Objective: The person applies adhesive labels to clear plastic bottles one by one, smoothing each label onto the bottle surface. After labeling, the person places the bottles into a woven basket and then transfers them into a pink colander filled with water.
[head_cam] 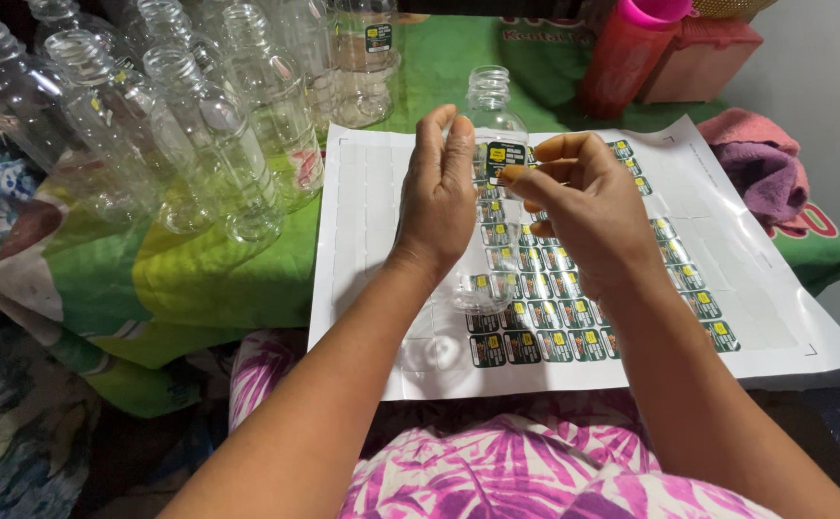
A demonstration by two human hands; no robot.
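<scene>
My left hand (439, 197) grips a clear plastic bottle (490, 108) with no cap, held upright over a white sticker sheet (367, 221). My right hand (588, 207) presses a small dark green and yellow label (504, 160) against the bottle's side with thumb and fingertips. The sheet lies on my lap and the table edge, with several rows of matching labels (545, 312) left on its lower middle and right parts.
Several empty clear bottles (199, 135) lie and stand at the left on a green cloth (199, 279). One labelled bottle (367, 58) stands at the back. A red bottle with a pink cap (626, 53), a pink box (703, 58) and folded towels (761, 159) sit at the right.
</scene>
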